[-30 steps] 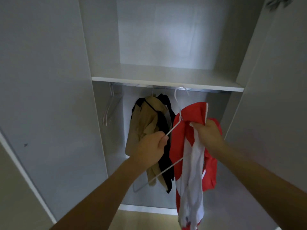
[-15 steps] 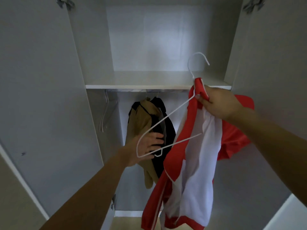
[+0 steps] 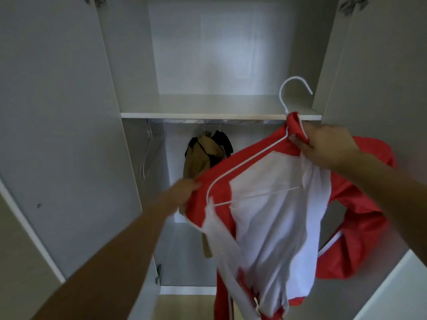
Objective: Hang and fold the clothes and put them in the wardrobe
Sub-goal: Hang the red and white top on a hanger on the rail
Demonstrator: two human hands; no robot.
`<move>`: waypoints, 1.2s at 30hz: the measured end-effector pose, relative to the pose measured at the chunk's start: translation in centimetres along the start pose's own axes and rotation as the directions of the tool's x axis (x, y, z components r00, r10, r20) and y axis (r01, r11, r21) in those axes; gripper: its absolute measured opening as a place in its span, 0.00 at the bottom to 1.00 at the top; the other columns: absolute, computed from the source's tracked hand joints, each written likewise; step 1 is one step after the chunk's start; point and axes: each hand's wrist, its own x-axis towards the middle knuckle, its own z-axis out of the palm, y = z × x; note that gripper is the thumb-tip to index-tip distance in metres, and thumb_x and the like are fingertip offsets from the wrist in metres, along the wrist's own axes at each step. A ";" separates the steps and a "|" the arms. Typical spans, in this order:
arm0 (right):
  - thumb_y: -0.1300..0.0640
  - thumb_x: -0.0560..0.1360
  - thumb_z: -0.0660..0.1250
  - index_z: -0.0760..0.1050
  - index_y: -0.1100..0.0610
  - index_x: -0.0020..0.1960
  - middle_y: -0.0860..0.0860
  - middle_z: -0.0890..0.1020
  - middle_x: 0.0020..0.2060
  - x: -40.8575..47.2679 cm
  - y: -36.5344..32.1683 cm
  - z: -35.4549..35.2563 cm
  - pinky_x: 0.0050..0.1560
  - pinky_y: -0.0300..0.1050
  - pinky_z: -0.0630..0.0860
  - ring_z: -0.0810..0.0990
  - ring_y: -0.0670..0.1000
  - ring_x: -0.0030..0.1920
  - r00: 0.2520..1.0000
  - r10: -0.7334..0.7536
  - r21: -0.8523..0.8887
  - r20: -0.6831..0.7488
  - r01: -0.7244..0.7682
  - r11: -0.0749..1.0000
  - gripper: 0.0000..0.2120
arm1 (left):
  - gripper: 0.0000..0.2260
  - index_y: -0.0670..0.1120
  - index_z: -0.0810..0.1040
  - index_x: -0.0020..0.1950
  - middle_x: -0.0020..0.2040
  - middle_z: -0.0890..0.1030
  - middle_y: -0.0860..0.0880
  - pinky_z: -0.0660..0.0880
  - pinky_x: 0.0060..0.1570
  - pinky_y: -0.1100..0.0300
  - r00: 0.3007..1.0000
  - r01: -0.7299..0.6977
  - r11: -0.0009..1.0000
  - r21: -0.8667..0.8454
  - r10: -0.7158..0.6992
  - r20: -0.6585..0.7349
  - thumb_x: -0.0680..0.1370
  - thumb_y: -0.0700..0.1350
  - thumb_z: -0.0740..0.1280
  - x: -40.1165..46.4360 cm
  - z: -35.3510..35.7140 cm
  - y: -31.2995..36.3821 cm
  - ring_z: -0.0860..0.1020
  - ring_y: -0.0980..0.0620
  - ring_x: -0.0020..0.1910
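- Two hands are on one garment: you are midway through dressing the red and white jacket (image 3: 265,218) onto the white hanger (image 3: 251,167), which I judge to be the hanging step, not yet the racking step
- Relative to the rail (image 3: 208,121) under the wardrobe shelf (image 3: 208,115), the jacket hangs in front of and below it, out toward you, with the hanger's hook poking up above shelf level at the right end
- Your right hand (image 3: 323,146) pinches the collar and the hanger's neck together, fingers curled round both, arm reaching in from the right, below the rail's right end
- Your left hand (image 3: 184,192) grips the red shoulder at the hanger's low end, fingers closed on the cloth, forearm stretched up from the lower left; it is blurred, so finer finger detail is not readable
- One shoulder looks seated along the wire; the far sleeve bunches loose to the right, so the next move, as I judge it, calls for pulling that side over the hanger's other end, then levelling the hanger
- After that you would need to lower the hook to the rail, right of the tan garment (image 3: 201,158) and black garment (image 3: 223,142) already hanging at its middle; spare hangers (image 3: 146,153) sit at its left end
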 end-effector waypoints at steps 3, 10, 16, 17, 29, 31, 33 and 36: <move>0.42 0.80 0.54 0.68 0.53 0.68 0.60 0.82 0.42 -0.8 -1.0 1.4 0.39 0.50 0.74 0.81 0.63 0.40 0.989 0.094 -0.044 0.113 -0.090 0.995 0.22 | 0.09 0.44 0.81 0.44 0.41 0.86 0.43 0.79 0.32 0.58 0.989 0.014 0.988 -0.154 -0.036 -0.143 0.80 0.47 0.65 0.0 -3.1 4.6 0.84 0.49 0.33; 0.34 0.75 0.52 0.70 0.52 0.63 0.57 0.82 0.47 0.1 -5.9 0.5 0.47 0.50 0.74 0.81 0.62 0.49 0.952 0.271 0.270 0.144 -0.301 0.914 0.27 | 0.06 0.45 0.76 0.44 0.33 0.77 0.47 0.76 0.33 0.61 0.982 -0.176 0.960 -0.220 0.185 0.021 0.79 0.44 0.63 -2.0 3.0 15.7 0.76 0.52 0.30; 0.22 0.65 0.52 0.72 0.50 0.64 0.48 0.82 0.47 -0.3 -7.7 -1.7 0.47 0.40 0.67 0.81 0.53 0.49 0.980 0.171 0.375 0.105 -0.199 0.905 0.41 | 0.10 0.45 0.74 0.37 0.28 0.73 0.48 0.68 0.28 0.67 0.932 -0.361 0.933 -0.016 0.361 0.022 0.78 0.43 0.62 -3.6 5.5 20.3 0.71 0.52 0.24; 0.20 0.62 0.53 0.71 0.51 0.66 0.49 0.82 0.51 -0.4 -8.0 -1.7 0.49 0.39 0.67 0.81 0.52 0.51 0.978 0.170 0.367 0.124 -0.204 0.908 0.45 | 0.10 0.45 0.74 0.37 0.29 0.73 0.47 0.68 0.29 0.66 0.924 -0.383 0.924 -0.016 0.383 0.017 0.77 0.42 0.62 -3.8 5.8 20.6 0.71 0.52 0.25; 0.43 0.77 0.56 0.73 0.53 0.51 0.51 0.78 0.42 3.2 -11.8 0.7 0.44 0.46 0.68 0.79 0.59 0.46 0.806 0.555 0.440 0.206 -0.583 0.683 0.15 | 0.15 0.58 0.66 0.50 0.43 0.72 0.54 0.77 0.39 0.59 0.791 -0.464 0.863 0.200 0.506 -0.345 0.71 0.64 0.64 -6.5 10.9 2.3 0.75 0.57 0.39; 0.42 0.77 0.56 0.74 0.53 0.51 0.51 0.79 0.44 3.6 -12.5 0.7 0.46 0.47 0.70 0.79 0.58 0.47 0.800 0.558 0.472 0.222 -0.589 0.656 0.16 | 0.28 0.54 0.66 0.62 0.55 0.72 0.52 0.79 0.52 0.52 0.923 -0.255 0.949 0.184 0.296 -0.247 0.68 0.64 0.70 -6.4 14.4 -2.8 0.75 0.52 0.53; 0.43 0.77 0.56 0.75 0.54 0.53 0.51 0.80 0.45 3.6 -12.6 0.3 0.47 0.46 0.69 0.79 0.57 0.48 0.788 0.574 0.493 0.223 -0.599 0.631 0.17 | 0.31 0.47 0.63 0.69 0.61 0.69 0.48 0.76 0.58 0.49 0.930 -0.128 0.966 0.226 0.196 -0.310 0.72 0.57 0.71 -5.4 16.0 -5.9 0.71 0.48 0.60; 0.43 0.77 0.57 0.75 0.54 0.55 0.53 0.81 0.50 3.2 -11.7 -0.8 0.51 0.49 0.72 0.79 0.58 0.50 0.758 0.617 0.518 0.211 -0.622 0.587 0.17 | 0.19 0.43 0.69 0.64 0.56 0.74 0.45 0.75 0.55 0.51 0.934 -0.091 0.958 0.272 0.177 -0.310 0.77 0.51 0.66 -3.8 15.9 -7.6 0.74 0.45 0.55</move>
